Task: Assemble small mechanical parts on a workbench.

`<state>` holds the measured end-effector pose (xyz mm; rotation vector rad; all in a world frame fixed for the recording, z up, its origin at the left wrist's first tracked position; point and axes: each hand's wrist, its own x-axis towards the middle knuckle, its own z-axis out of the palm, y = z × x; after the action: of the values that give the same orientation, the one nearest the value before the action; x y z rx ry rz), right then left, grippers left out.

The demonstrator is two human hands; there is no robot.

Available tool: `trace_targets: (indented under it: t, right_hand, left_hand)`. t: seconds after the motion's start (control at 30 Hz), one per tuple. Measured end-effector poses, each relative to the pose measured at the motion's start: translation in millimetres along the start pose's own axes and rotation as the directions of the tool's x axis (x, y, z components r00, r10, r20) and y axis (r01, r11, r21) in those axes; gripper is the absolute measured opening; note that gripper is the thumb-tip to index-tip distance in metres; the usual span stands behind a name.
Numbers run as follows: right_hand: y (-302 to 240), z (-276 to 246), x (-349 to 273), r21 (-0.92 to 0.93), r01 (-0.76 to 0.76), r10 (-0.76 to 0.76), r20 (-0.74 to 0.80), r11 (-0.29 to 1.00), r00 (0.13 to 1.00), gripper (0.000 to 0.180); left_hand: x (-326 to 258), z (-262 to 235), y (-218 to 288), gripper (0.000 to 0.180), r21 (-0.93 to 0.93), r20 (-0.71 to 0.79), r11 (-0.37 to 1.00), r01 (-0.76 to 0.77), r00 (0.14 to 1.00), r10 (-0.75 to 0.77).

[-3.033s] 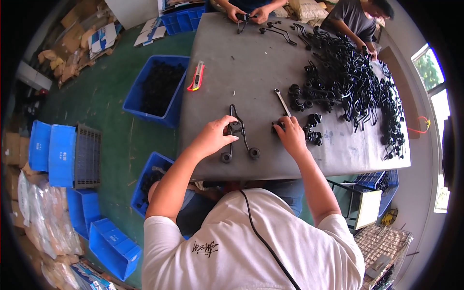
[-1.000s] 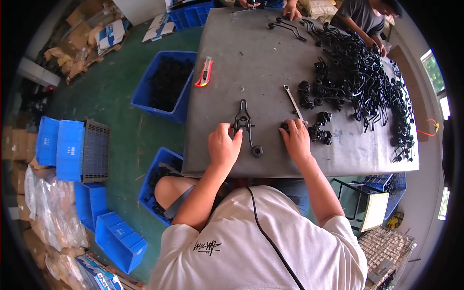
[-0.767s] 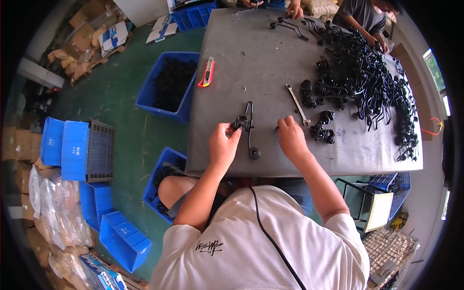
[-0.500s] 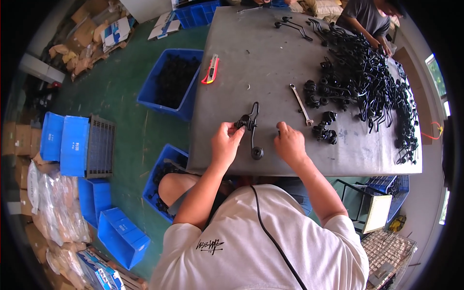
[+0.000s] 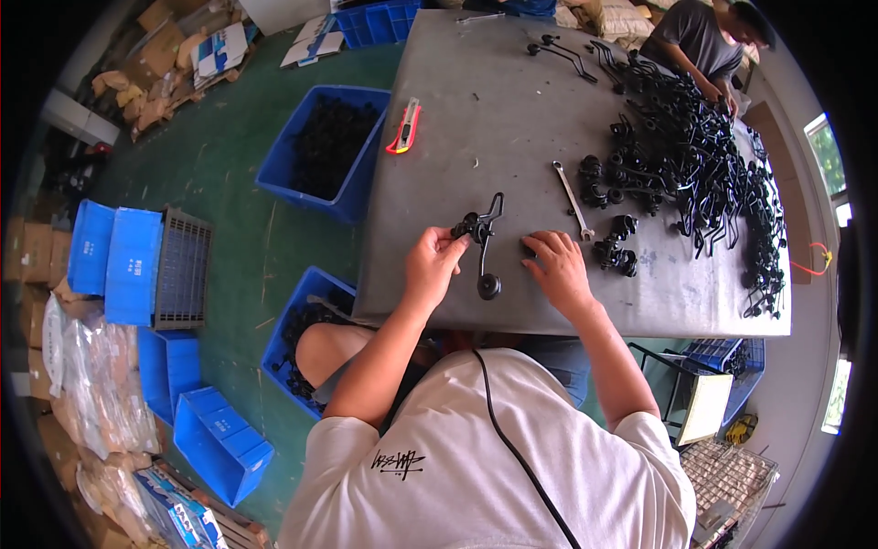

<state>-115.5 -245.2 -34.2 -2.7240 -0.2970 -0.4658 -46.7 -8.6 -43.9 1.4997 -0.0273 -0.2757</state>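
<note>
My left hand point(image 5: 433, 267) pinches a black bent-wire part point(image 5: 485, 260) just above the grey table. This part has a narrow wire loop at its far end, a cluster of black fittings by my fingertips and a round black wheel at its near end. To its right, my right hand point(image 5: 560, 265) rests palm down on the table, fingers stretched and spread. A small dark bit shows at its fingertips, too small to name. Beyond that hand lies a combination wrench point(image 5: 573, 201), and a few black clamp-like fittings point(image 5: 618, 245) sit to its right.
A large heap of black wire parts point(image 5: 695, 165) covers the table's right side. A red utility knife point(image 5: 403, 126) lies at the left edge of the table point(image 5: 494, 119). Blue bins point(image 5: 265, 174) of black parts stand left of it. Another person point(image 5: 700, 46) works at the far right.
My right hand has unfolded from a closed grip to spread fingers on the table. The wire part in my left hand has tilted slightly, its loop moving right.
</note>
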Motion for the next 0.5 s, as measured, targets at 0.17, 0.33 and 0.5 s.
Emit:
trace_targets:
  t: [0.17,0.33,0.5]
  right_hand:
    - [-15.1,2.2,1.8,0.170,-0.131,0.136,-0.014,0.977,0.991,0.031]
    - [-50.4,-3.1,26.1,0.618,-0.192,0.316,-0.097,0.763,0.944,0.032]
    - [-56.9,3.0,34.4,0.456,-0.054,0.165,-0.208,0.888,0.964,0.030]
  left_hand:
    - [-3.3,7.2,6.1,0.029,-0.002,-0.007,1.000,0.015,1.000,-0.015]
    - [-5.6,10.7,8.3,0.029,-0.001,0.022,0.995,0.097,0.995,-0.097]
    - [-7.3,10.9,5.7,0.029,-0.014,0.031,0.994,0.111,0.993,-0.110]
